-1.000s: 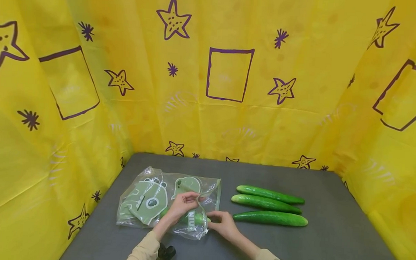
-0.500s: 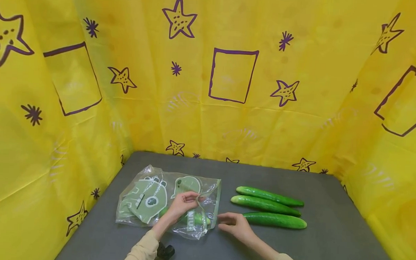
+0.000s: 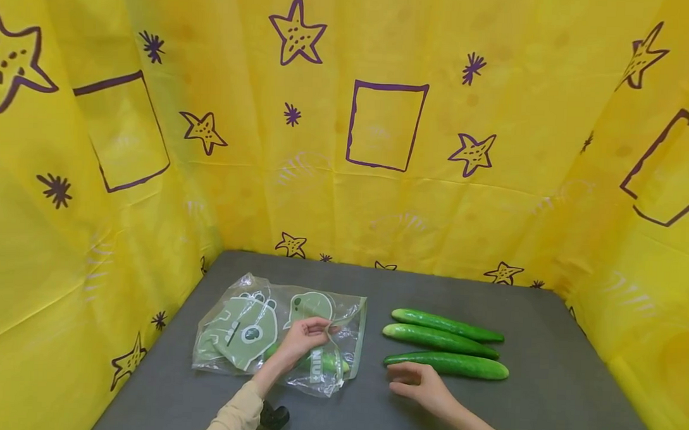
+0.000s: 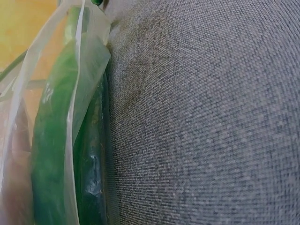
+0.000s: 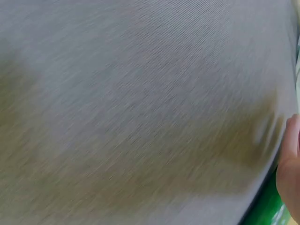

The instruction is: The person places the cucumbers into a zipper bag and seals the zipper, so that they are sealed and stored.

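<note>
A clear plastic bag (image 3: 235, 328) with green cartoon prints lies flat on the left of the table, its mouth toward the right. My left hand (image 3: 301, 341) pinches the upper layer of the bag near that mouth. Inside the bag lies a cucumber (image 3: 328, 364), seen through the film; the left wrist view shows green cucumber (image 4: 51, 136) behind the bag's pale edge. Three cucumbers lie side by side right of the bag: a far one (image 3: 447, 324), a middle one (image 3: 441, 340) and a near one (image 3: 470, 366). My right hand (image 3: 421, 383), holding nothing, is by the near cucumber's left end, fingers loosely bent.
The grey table (image 3: 549, 386) has a cloth-like surface. Yellow curtains (image 3: 378, 216) printed with purple stars stand around its back and sides. A small black object (image 3: 275, 417) shows beside the left sleeve (image 3: 238, 409).
My right hand has let go of the cucumber in the bag, moved right out of the bag's mouth and come to the near cucumber. My left hand stays in place on the bag.
</note>
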Demonstrator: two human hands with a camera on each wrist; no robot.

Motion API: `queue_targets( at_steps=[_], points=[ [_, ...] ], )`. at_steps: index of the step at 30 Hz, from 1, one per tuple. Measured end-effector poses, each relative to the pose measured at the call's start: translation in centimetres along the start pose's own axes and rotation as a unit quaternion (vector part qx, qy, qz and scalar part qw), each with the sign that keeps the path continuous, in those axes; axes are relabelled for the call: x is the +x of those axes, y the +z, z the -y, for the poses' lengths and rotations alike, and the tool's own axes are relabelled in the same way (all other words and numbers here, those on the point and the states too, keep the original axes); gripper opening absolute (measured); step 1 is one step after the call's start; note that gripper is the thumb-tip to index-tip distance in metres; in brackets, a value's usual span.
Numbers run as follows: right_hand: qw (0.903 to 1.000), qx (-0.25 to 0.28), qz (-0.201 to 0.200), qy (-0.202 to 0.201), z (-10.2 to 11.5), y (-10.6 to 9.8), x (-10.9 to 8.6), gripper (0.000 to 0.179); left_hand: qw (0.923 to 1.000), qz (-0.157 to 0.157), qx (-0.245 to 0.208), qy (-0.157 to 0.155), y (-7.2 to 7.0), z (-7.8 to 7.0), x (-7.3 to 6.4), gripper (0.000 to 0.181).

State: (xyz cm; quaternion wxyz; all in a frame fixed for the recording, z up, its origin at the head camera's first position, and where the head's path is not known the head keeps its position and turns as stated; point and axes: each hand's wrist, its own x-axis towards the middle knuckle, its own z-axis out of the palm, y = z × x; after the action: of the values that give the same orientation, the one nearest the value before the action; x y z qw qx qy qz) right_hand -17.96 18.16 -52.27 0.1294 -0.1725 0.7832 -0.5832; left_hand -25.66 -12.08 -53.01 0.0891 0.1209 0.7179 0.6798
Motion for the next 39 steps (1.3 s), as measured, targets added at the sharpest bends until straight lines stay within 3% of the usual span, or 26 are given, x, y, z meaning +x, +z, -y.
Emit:
queue_targets(
  at_steps=[12,15,23,27,32,39],
  points=[
    [0.9991,0.002,-0.01,0.041,-0.9,-4.2,-3.5,0.046,0.9999,0.007,-0.014,-0.003,-0.2,0.3,0.2,0.04],
    [0.9975,0.01,-0.011,0.07,-1.1,-5.1,-4.4,0.049,1.0,0.006,-0.005,0.0,-0.3,0.3,0.2,0.039],
    [0.9932,-0.013,-0.05,0.105,-1.3,-7.7,-6.7,0.053,0.9999,0.01,0.0,0.008,-0.2,0.4,0.2,0.039],
    [0.9822,-0.051,-0.104,0.148,-0.9,-8.8,-7.6,0.053,0.9998,0.013,-0.004,0.012,-0.2,0.3,0.2,0.038],
    [0.9574,-0.118,-0.178,0.195,-0.5,-10.3,-8.3,0.051,0.9998,0.012,-0.004,0.012,-0.2,0.3,0.2,0.037],
    [0.9373,-0.154,-0.213,0.229,-1.0,-13.0,-9.0,0.062,0.9998,0.014,0.002,0.014,-0.2,0.4,0.2,0.037]
  ],
)
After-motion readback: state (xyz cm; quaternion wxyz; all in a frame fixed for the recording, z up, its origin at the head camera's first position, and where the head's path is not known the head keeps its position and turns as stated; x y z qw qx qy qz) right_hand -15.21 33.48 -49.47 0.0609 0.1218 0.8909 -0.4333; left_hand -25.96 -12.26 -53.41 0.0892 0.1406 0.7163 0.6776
